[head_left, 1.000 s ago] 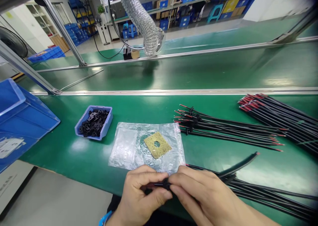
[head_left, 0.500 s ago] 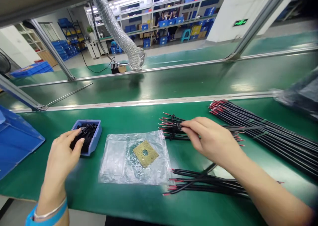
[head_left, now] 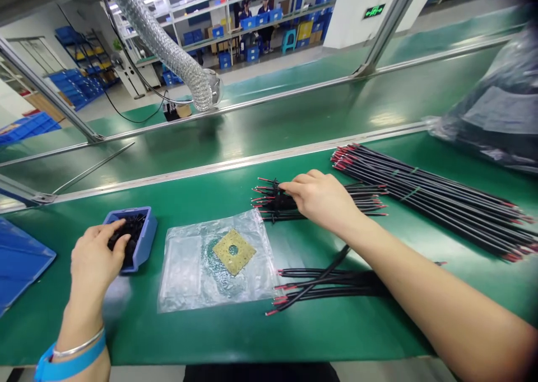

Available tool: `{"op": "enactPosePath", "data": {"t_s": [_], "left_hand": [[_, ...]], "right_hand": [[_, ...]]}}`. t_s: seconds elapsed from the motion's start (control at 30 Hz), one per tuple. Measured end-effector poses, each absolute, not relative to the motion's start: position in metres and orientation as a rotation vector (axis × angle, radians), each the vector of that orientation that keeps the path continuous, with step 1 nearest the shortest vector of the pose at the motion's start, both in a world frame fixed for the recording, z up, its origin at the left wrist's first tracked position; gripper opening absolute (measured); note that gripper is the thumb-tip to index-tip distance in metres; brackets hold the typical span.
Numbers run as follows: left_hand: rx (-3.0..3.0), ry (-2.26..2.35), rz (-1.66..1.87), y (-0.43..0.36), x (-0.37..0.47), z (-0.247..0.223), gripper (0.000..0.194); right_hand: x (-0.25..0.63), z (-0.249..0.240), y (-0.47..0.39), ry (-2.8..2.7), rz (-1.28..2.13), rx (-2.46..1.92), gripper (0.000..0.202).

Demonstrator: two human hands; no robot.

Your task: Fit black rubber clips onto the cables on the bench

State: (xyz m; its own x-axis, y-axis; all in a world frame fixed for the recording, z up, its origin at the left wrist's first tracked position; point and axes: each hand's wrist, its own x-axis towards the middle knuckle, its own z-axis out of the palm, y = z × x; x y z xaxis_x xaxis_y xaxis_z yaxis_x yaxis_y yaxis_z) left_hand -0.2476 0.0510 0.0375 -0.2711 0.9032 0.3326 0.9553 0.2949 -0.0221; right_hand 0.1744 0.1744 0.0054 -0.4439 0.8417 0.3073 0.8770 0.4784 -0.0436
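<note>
My left hand reaches over the rim of a small blue bin. Its thumb and fingers are apart among small black parts, whose exact kind I cannot make out. My right hand is at the pile of short black cables with red wire ends, its fingers pinched at a cable near the left end, where black fittings sit. Between the hands, a clear plastic bag lies flat, bearing a yellowish square pad with a round hole.
More black cables lie loosely under my right forearm. A large tied bundle of cables occupies the right side, with a filled plastic bag behind it. A blue crate stands at left; a silver duct hangs beyond the bench.
My view has shifted and tilted. The right hand has lowered a cable onto the short-cable pile. My left hand's fingers have sunk a little deeper among the black parts.
</note>
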Motion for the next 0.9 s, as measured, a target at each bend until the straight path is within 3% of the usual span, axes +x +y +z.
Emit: {"op": "enactPosePath", "data": {"t_s": [0.2,0.33,0.4,0.57,0.9], "left_hand": [[-1.625,-2.344,-0.227,0.054,-0.243,0.04,0.038],[-1.605,-2.369,-0.217,0.055,-0.239,0.039,0.036],[-1.58,-2.382,-0.227,0.055,-0.238,0.039,0.033],[-1.557,-2.382,-0.337,0.053,-0.238,0.037,0.033],[-1.604,-2.258,-0.296,0.054,-0.244,0.029,0.036]], "right_hand": [[0.18,0.026,0.154,-2.463,-0.155,-1.456,0.029],[0.182,0.044,0.12,-2.792,0.434,-1.211,0.006],[0.18,0.046,0.106,-2.938,0.677,-1.224,0.01],[0.179,0.042,0.097,-3.047,0.603,-1.152,0.02],[0.158,0.044,0.092,-2.583,1.042,-0.881,0.018]]}}
